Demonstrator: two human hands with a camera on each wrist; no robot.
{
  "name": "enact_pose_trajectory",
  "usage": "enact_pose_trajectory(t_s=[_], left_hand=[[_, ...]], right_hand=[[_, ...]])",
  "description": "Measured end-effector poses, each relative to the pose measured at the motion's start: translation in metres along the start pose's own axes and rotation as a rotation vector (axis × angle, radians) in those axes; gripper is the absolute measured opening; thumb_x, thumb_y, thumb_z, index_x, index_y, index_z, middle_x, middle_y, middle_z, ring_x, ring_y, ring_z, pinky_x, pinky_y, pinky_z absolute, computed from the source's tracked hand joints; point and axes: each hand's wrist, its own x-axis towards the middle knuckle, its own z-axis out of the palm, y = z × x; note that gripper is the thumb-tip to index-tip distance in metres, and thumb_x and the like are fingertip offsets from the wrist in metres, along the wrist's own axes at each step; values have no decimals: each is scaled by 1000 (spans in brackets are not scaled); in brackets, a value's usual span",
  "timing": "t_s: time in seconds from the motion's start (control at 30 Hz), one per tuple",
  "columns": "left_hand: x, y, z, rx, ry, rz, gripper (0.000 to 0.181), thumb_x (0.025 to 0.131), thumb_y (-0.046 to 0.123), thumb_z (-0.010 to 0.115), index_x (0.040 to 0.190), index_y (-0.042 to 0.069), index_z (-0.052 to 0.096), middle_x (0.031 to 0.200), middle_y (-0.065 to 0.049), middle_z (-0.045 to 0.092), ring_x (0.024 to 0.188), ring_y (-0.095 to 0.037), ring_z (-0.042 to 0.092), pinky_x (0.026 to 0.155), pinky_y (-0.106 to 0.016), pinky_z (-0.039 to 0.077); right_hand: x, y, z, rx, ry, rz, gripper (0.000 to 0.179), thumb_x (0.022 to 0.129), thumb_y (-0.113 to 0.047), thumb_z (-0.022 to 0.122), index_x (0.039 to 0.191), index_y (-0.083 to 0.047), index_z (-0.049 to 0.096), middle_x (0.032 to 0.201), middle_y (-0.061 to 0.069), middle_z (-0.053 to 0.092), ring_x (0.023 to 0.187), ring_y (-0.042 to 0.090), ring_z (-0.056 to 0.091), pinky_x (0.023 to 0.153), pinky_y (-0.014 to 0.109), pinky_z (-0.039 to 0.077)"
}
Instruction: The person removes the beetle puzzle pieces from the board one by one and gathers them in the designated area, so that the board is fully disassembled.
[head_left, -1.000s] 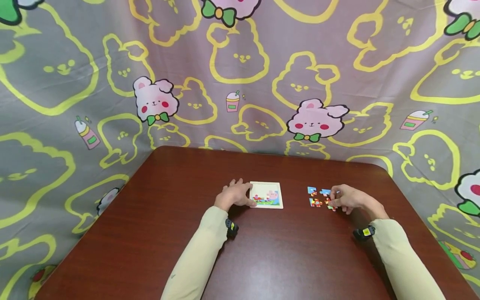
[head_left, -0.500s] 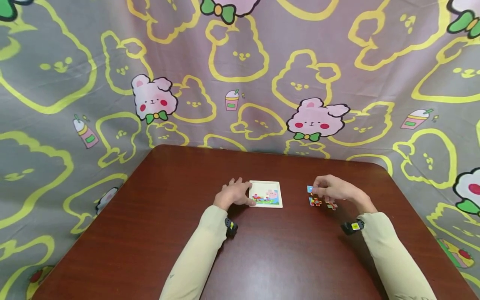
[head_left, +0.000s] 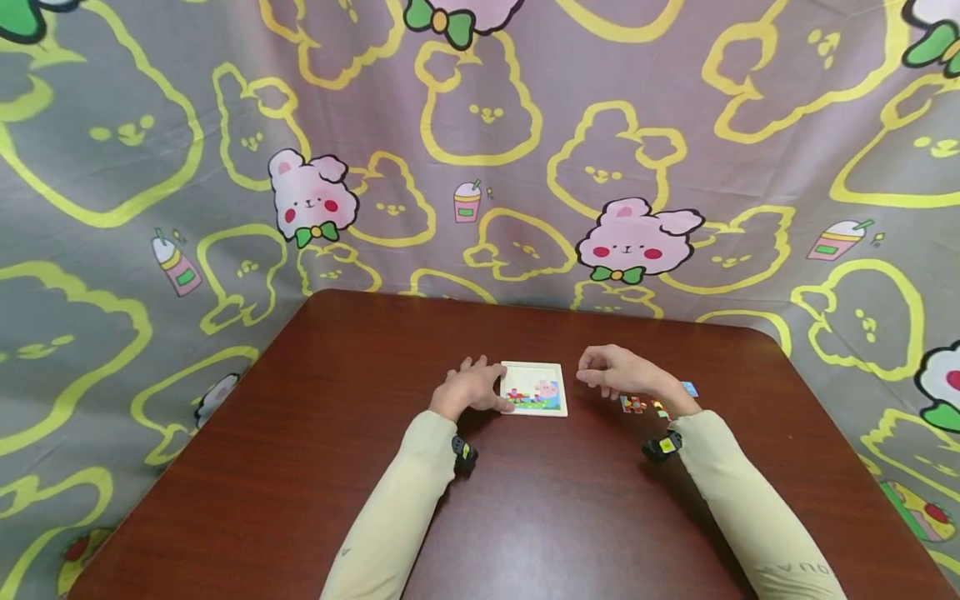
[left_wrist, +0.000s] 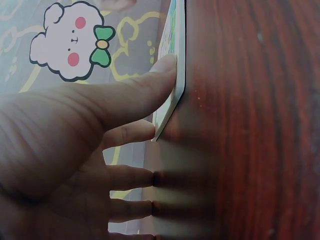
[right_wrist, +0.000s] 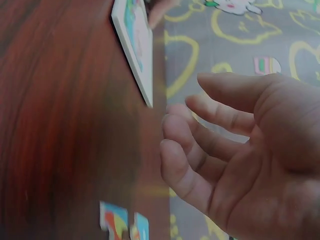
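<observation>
Sleeves in pale cream stretch across a dark wooden table.
Past the black wrist cameras, loose puzzle pieces lie near the right forearm. The right hand hangs just right of the white puzzle tray, fingers curled, thumb and forefinger close; whether it pinches a piece, I cannot tell. The left hand, fingers spread, rests its thumb on the tray, which lies flat, picture filled along the bottom. Behind hangs cartoon-printed cloth.
</observation>
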Motion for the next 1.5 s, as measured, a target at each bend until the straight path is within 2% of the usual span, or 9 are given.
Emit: enact_pose_trajectory(t_s=[0.1, 0.27, 0.43, 0.77, 1.07, 1.5], left_hand=[[0, 0, -1, -2, -3, -1, 75, 88, 48, 70, 152, 24, 38, 164, -15, 18, 152, -41, 10, 119, -60, 18], [0, -1, 0, -3, -15, -9, 75, 88, 49, 69, 152, 25, 37, 165, -14, 16, 152, -40, 9, 120, -60, 17], [0, -4, 1, 2, -18, -23, 76, 88, 50, 69, 152, 26, 37, 165, -13, 16, 152, -40, 8, 120, -60, 17], [3, -4, 4, 1, -23, -16, 76, 87, 51, 69, 151, 26, 38, 165, -13, 17, 152, -40, 10, 120, -59, 18], [1, -4, 2, -16, -18, -14, 74, 88, 50, 69, 151, 26, 38, 165, -13, 17, 152, -39, 10, 120, -59, 17], [2, -1, 1, -7, -18, -14, 75, 88, 50, 69, 152, 26, 38, 165, -13, 16, 153, -38, 9, 120, -58, 18]], right_hand=[[7, -6, 7, -27, -6, -2, 19, 95, -23, 65, 107, -8, 62, 86, 18, 64, 59, 22, 61, 55, 39, 55], [15, -15, 18, -97, -57, -33, 34, 93, -21, 67, 121, -3, 56, 86, 12, 66, 56, 20, 60, 53, 35, 56], [24, -19, 30, -141, -118, -24, 39, 93, -23, 69, 123, -4, 54, 85, 8, 65, 54, 19, 58, 51, 31, 54], [32, -20, 37, -165, -125, 41, 31, 92, -23, 70, 115, -7, 56, 81, 4, 65, 53, 17, 55, 50, 30, 52], [33, -24, 38, -183, -107, 55, 30, 91, -23, 71, 109, -7, 54, 84, 5, 64, 56, 16, 55, 49, 30, 51], [35, -23, 36, -158, -79, 16, 25, 93, -20, 69, 105, -8, 50, 85, 6, 68, 54, 16, 54, 47, 29, 50]])
